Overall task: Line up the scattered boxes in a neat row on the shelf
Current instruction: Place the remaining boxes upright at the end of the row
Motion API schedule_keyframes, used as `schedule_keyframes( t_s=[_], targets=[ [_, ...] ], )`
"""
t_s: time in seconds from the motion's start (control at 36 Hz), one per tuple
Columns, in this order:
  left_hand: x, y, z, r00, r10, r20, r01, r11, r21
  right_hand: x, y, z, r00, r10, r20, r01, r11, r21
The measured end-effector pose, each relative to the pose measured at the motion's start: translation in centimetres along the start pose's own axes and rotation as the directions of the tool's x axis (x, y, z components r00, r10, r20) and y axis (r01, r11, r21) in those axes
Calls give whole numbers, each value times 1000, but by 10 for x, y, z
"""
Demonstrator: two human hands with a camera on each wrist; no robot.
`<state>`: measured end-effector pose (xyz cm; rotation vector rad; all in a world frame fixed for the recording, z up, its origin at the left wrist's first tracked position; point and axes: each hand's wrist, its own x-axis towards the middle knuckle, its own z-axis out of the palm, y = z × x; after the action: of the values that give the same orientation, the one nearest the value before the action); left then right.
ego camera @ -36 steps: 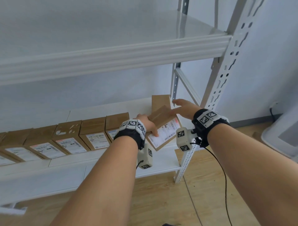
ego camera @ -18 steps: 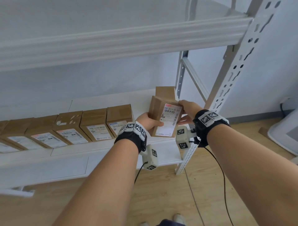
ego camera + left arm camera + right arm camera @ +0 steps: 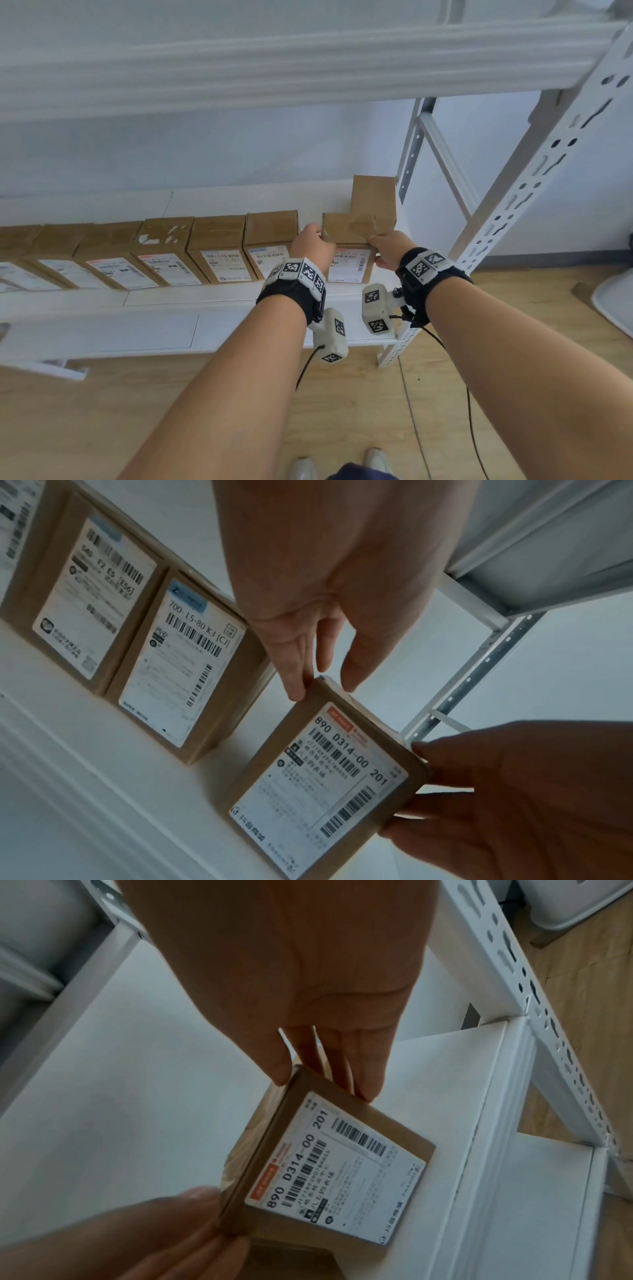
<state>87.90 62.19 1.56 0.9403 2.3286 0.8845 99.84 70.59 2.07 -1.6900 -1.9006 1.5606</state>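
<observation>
Box [image 3: 347, 236] is what has changed: a second ago I had it tipped askew at the shelf's end, half a second ago lifted with its label toward me; now it stands squared up on the shelf [image 3: 191, 296], at about 1 o'clock from my left wrist. I judge placing nearly done, with only a nudge toward 9 o'clock left to close the gap to the row [image 3: 219, 251].

My left hand [image 3: 311, 245] has its thumb and fingers clamped over the box's left top corner; my right hand [image 3: 388, 248] pinches the right edge. Both grip it.

Its label faces me, toward 6 o'clock, matching the row. Its long axis seems to run 12 to 6, front to back. Another box [image 3: 373, 195] stands behind it at 12 o'clock.
</observation>
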Motion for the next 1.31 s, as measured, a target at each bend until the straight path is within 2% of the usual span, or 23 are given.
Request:
schedule_keyframes(
  t_s=[0.06,0.14,0.22,0.31,0.36,0.42,0.5,0.58,0.69,0.86,0.94,1.03,1.17,1.31],
  targets=[
    [1,-2,-2,1000,11,-19,-11,1000,3,5,4,5,1000,6,-13,-6,1000,27],
    [2,-6,-10,996,42,-75,-43,999,-5,10,4,10,1000,8,-2,-8,998,-63],
    [7,-11,-23,984,73,-162,-74,997,-1,12,-1,13,999,-41,17,43,991,-125],
    [16,-21,-35,976,63,-208,-51,997,60,14,-6,19,998,-38,45,46,977,-208],
    [22,-30,-42,981,42,-190,-22,994,106,17,-7,22,997,-57,44,66,967,-245],
    [26,-40,-44,987,74,-140,-42,975,218,20,-10,25,996,-59,60,72,965,-252],
    [28,-52,-43,989,117,-90,-82,943,323,22,-13,30,996,-45,79,57,986,-156],
    [27,-57,-42,985,142,-101,-103,941,323,24,-15,36,995,-33,91,42,995,-90],
    [28,-58,-44,980,170,-106,-126,935,332,27,-15,41,998,-52,47,50,998,31],
    [30,-55,-42,975,179,-128,-120,921,370,32,-18,35,996,12,86,-9,999,-43],
    [30,-47,-39,979,148,-143,-80,913,400,35,-16,31,995,13,101,-6,998,-64],
    [31,-35,-32,973,150,-174,-65,905,420,40,-14,25,999,-23,50,29,991,-128],
    [39,-14,-12,955,249,-161,-154,880,449,56,-6,4,977,-145,-156,95,952,-290],
    [50,6,13,945,314,-89,-237,847,476,77,0,-3,966,-129,-222,53,945,-321]
  ],
)
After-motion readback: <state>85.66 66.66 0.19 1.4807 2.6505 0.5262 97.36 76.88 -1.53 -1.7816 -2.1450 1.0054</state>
